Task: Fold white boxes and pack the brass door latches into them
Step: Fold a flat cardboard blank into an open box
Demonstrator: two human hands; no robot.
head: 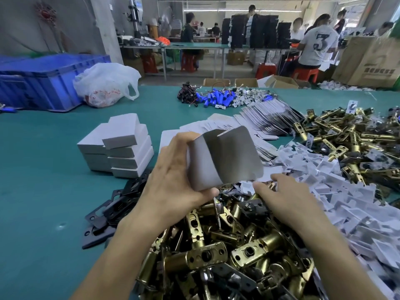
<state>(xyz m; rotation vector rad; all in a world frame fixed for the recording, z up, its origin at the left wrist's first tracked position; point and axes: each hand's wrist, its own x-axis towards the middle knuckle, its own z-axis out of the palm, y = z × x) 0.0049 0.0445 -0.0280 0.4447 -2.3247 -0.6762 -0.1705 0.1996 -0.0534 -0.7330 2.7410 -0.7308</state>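
The left hand [173, 176] grips a partly folded white box [225, 156] by its left edge, raised above the pile of brass latches [227, 245] on the green tabletop [43, 191]. The right hand [287, 200] rests on that pile just below the box. I cannot tell whether its fingers pinch a latch. 1 stack of folded boxes [116, 146] stands to the left, near black plates [112, 211].

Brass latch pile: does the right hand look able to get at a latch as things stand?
Probably yes: the right hand sits over the uncovered brass latch pile, fingers at the latches; the left hand holds the white box clear.
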